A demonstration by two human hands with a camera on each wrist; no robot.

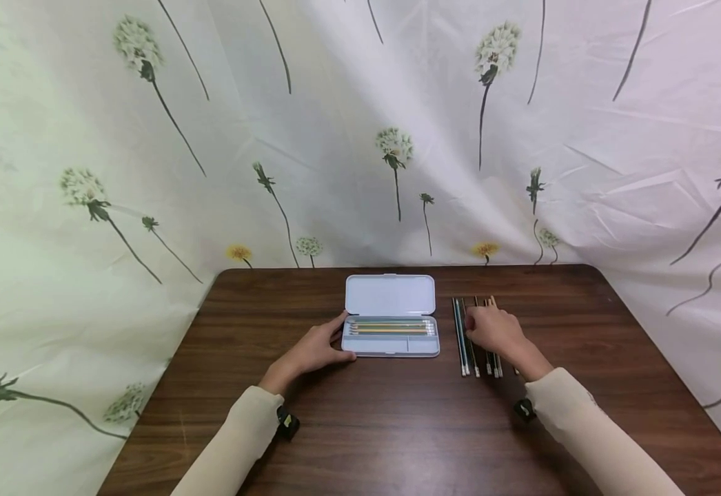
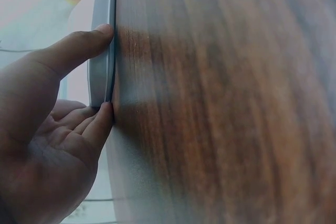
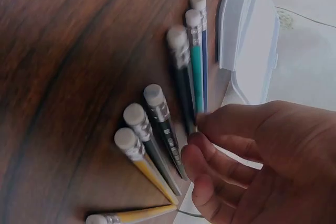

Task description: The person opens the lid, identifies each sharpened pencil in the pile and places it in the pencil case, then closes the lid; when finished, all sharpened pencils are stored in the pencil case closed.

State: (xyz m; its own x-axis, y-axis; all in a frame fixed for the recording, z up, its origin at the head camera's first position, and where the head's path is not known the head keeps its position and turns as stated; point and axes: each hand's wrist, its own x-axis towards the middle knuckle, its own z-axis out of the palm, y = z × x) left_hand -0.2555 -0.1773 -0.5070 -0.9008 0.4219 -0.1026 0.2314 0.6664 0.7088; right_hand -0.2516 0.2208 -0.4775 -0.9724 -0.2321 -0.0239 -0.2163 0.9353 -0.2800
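Observation:
An open pale pencil case (image 1: 373, 347) lies on the table, its lid (image 1: 389, 295) folded back. Several pencils (image 1: 391, 329) fill its rear compartment. My left hand (image 1: 315, 346) holds the case's left end, thumb on the near edge and fingers round the corner. To the right of the case, more pencils with white erasers lie in a loose row. Among these my right hand (image 1: 497, 329) pinches a black pencil (image 3: 184, 80) between thumb and forefinger. A green pencil (image 3: 197, 51) and a blue pencil (image 3: 205, 56) lie on the case side of it.
Farther right of the pinched pencil are two dark pencils, a yellow pencil (image 3: 151, 174) and another yellow pencil (image 3: 142, 214) lying at an angle. The brown wooden table (image 1: 373, 427) ends at a white flower-printed cloth (image 1: 336, 138) behind it.

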